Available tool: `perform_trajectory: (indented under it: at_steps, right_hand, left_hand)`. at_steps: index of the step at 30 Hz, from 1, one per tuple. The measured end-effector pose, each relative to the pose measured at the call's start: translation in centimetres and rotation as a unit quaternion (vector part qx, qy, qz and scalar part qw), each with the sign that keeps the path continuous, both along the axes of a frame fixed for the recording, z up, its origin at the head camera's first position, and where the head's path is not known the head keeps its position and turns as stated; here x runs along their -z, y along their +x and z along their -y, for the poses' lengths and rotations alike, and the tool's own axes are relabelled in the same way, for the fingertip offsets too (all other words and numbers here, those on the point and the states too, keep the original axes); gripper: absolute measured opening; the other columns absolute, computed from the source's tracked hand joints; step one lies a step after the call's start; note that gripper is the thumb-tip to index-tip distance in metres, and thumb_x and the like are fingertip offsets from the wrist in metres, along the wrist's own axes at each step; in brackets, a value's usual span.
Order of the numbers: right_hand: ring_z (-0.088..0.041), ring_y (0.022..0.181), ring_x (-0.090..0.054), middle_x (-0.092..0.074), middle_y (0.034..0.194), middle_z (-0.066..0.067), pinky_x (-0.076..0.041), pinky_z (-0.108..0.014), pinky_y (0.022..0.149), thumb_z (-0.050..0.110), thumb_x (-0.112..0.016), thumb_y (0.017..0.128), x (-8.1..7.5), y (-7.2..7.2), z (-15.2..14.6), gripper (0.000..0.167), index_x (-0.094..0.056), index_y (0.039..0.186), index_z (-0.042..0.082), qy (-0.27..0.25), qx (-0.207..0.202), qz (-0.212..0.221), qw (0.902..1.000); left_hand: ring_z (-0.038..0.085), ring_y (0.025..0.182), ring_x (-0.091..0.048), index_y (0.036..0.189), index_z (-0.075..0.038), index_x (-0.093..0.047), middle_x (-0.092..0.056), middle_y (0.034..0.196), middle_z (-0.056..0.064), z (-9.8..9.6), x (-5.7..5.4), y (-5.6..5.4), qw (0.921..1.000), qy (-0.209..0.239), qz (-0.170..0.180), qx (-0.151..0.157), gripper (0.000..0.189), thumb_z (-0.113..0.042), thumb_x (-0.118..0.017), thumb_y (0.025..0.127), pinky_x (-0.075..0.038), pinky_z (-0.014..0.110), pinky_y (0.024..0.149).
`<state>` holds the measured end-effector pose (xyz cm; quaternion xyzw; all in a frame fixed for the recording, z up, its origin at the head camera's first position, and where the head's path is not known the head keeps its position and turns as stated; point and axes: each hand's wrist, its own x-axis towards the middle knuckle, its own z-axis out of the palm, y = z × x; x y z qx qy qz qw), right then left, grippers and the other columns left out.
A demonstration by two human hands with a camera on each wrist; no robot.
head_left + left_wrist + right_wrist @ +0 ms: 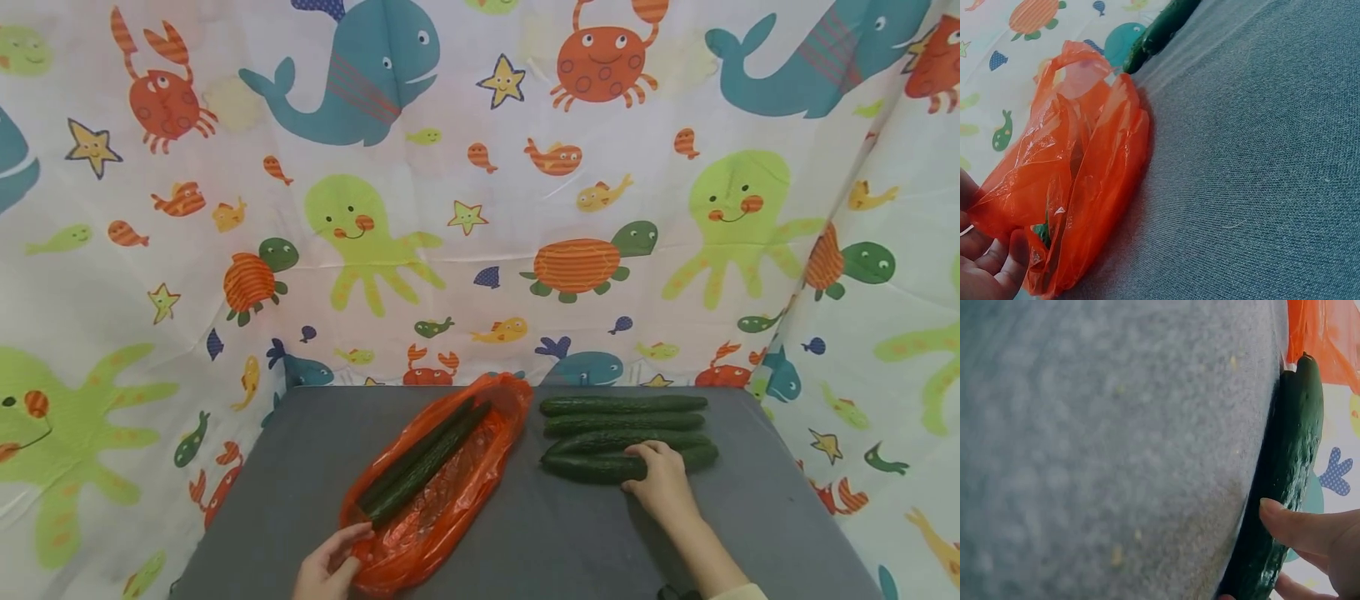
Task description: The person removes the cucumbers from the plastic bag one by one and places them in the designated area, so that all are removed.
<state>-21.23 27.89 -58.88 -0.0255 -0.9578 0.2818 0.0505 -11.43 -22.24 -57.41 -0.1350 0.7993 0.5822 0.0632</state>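
Observation:
An orange plastic bag (480, 467) lies spread open on the grey cloth, with two cucumbers (420, 475) side by side inside it. My left hand (330, 567) pinches the bag's near left edge between thumb and fingers; in the left wrist view the film (1041, 181) is drawn up at the fingertips. To the right, several cucumbers (622, 404) lie in a row, one behind another. My right hand (663, 483) grips the nearest cucumber (585, 468) around its middle, thumb on the near side. The right wrist view shows that cucumber (1294, 444) resting on the cloth.
The grey cloth (555, 542) covers the table. A white curtain (450, 183) printed with sea animals stands behind and along both sides. A small dark object (675, 592) shows by the right forearm at the bottom edge; its kind is unclear.

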Motion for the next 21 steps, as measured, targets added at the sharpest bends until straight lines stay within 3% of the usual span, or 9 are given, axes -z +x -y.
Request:
perform_trajectory:
  at_steps: [7,10,16,21]
  right_hand:
    - [-0.057,0.132,-0.035,-0.048,0.141,-0.033,-0.037,-0.069,0.1,0.007,-0.086,0.074,-0.9,0.5,0.4,0.052,-0.069,0.123,0.005,0.023,0.0,-0.016,0.9996]
    - [-0.055,0.136,-0.032,-0.045,0.144,-0.031,-0.04,-0.069,0.098,0.007,-0.085,0.076,-1.5,0.8,0.9,0.052,-0.069,0.125,0.006,0.019,-0.001,-0.023,0.9996]
    - [-0.052,0.137,-0.032,-0.045,0.146,-0.029,-0.041,-0.068,0.097,0.007,-0.083,0.079,-2.3,1.1,2.3,0.048,-0.069,0.125,0.007,0.004,-0.016,-0.055,0.9984]
    - [-0.052,0.135,-0.037,-0.049,0.144,-0.027,-0.041,-0.067,0.098,0.007,-0.083,0.08,-2.5,1.1,3.8,0.045,-0.07,0.123,0.006,-0.019,-0.032,-0.077,0.9963]
  left_hand:
    - [0.015,0.073,-0.058,0.134,0.0,-0.063,-0.068,0.126,0.019,0.2,0.1,0.1,0.9998,-0.019,0.003,0.004,0.047,-0.004,-0.058,0.088,-0.044,0.03,0.055]
    - [0.017,0.072,-0.057,0.135,-0.001,-0.063,-0.068,0.125,0.018,0.2,-0.2,0.1,0.9997,-0.021,0.007,0.0,0.046,-0.008,-0.06,0.09,-0.045,0.031,0.056]
    - [0.011,0.059,-0.048,0.134,-0.004,-0.064,-0.07,0.106,0.012,0.1,-0.4,0.1,0.9995,-0.03,-0.006,0.003,0.043,-0.019,-0.068,0.094,-0.044,0.029,0.056]
    - [0.015,0.057,-0.049,0.129,-0.012,-0.069,-0.062,0.078,0.005,0.0,-0.6,-0.3,0.9955,-0.094,-0.014,0.008,0.037,-0.02,-0.069,0.093,-0.043,0.029,0.053]
